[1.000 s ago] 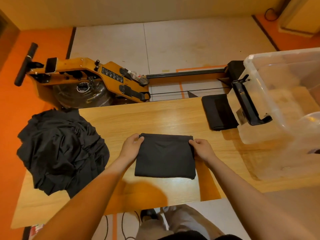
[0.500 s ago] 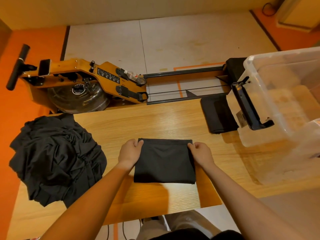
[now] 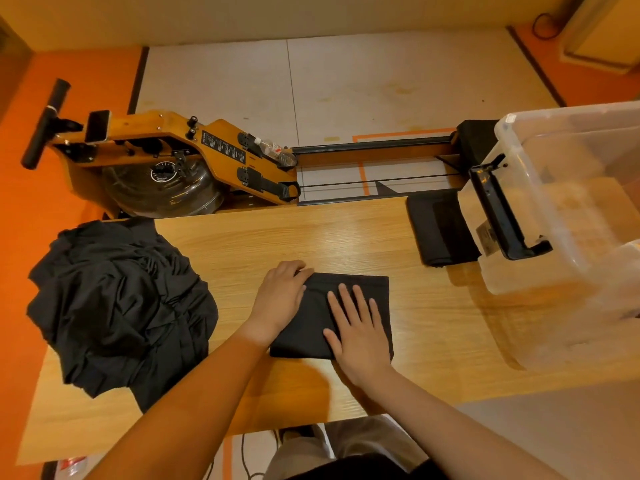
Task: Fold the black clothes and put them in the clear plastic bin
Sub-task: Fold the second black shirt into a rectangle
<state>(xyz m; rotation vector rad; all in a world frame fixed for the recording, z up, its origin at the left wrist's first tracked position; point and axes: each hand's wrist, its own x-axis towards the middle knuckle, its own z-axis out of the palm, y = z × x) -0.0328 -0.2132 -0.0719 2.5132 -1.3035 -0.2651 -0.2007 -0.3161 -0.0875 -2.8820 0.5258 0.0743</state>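
At the pale wooden table (image 3: pixel 311 237), your left hand (image 3: pixel 280 299) curls its fingers round the far-left corner of a black garment folded into a neat rectangle (image 3: pixel 313 323). Your right hand (image 3: pixel 358 334) lies flat on top, fingers straight and spread, pressing the cloth down. The rectangle lies near the table's middle, well apart from the large clear plastic bin with a black latch handle (image 3: pixel 540 258) at the right end. A second folded black garment (image 3: pixel 440 230) lies just beside the bin's wall, not inside, and no black cloth shows in the part of the bin in view. To your left, a rumpled heap of black clothes (image 3: pixel 117 306) lies unfolded. The job looks early: two pieces folded, none binned, the heap to come.
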